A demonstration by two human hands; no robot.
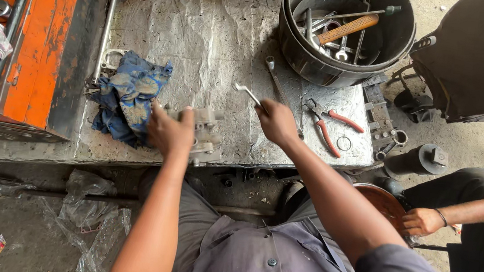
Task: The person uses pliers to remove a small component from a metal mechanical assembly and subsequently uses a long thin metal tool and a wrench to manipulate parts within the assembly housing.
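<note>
My left hand (169, 131) grips a grey metal caliper-like part (205, 135) that rests near the front edge of a silver-covered workbench (205, 34). My right hand (277, 122) holds a small wrench (248, 93), its open end pointing up and left, just right of the part. A long spanner (274, 76) lies on the bench behind my right hand. Red-handled pliers (331, 125) lie to the right of it.
A blue rag (128, 96) lies left of the part. An orange metal box (40, 40) stands at far left. A black bucket (342, 56) of tools sits at the back right. Another person's hand (423, 220) touches a rusty round part (383, 204) at lower right.
</note>
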